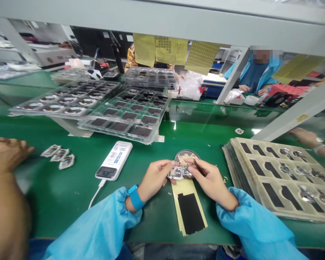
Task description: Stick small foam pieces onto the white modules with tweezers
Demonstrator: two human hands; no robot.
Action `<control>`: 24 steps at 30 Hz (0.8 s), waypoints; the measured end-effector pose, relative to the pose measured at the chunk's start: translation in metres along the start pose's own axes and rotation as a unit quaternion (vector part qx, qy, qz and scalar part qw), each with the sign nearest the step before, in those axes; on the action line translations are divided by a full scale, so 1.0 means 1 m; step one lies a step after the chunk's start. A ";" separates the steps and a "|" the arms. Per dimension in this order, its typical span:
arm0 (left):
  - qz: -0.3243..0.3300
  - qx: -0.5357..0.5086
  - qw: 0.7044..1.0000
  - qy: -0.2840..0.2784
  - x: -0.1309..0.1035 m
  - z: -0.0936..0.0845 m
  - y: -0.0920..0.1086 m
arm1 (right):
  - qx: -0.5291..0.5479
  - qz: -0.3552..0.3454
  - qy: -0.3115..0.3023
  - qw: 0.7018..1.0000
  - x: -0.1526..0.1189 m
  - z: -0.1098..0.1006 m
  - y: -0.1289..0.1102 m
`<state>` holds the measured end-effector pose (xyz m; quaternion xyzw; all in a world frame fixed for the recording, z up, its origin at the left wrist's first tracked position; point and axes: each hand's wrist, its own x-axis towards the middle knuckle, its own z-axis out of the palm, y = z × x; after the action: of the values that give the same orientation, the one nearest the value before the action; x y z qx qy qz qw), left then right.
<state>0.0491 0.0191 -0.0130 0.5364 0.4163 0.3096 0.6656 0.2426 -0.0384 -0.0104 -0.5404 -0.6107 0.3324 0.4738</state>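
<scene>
My left hand (pixel 156 177) pinches a small white-framed electronic part (pixel 176 173) by its left side. My right hand (pixel 211 178) is closed around a thin dark tool that looks like tweezers (pixel 199 167), its fingertips at the part's right end, where a small metallic piece shows. Just behind the hands is a round dish (pixel 182 153) of tiny beige pieces, partly covered by my fingers. Below them lies a yellow backing sheet (pixel 177 202) bearing a black adhesive sheet (pixel 191 213). The tool's tip is hidden.
A white power bank (pixel 115 160) with a cable lies left, near several white-framed parts (pixel 60 155). Stacked trays (pixel 271 173) of metal parts stand right; clear trays (pixel 127 115) are raised behind. Other people's hands (pixel 9 153) rest at left and reach in at right.
</scene>
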 end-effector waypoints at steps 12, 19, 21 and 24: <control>0.058 -0.022 0.997 -0.052 -0.008 0.001 -0.004 | 0.147 0.071 -0.029 0.986 -0.003 0.013 0.011; 0.101 0.111 0.988 -0.027 -0.010 0.003 -0.009 | 0.132 0.098 -0.006 0.986 -0.001 0.012 0.009; 0.109 0.139 0.984 -0.017 -0.010 0.004 -0.010 | 0.140 0.107 -0.006 0.984 -0.001 0.012 0.011; 0.114 0.162 0.980 -0.006 -0.009 0.004 -0.011 | 0.149 0.115 -0.003 0.982 0.000 0.012 0.012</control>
<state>0.0483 0.0067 -0.0210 0.6829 0.3926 0.3091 0.5329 0.2360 -0.0350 -0.0255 -0.5294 -0.4892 0.4742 0.5056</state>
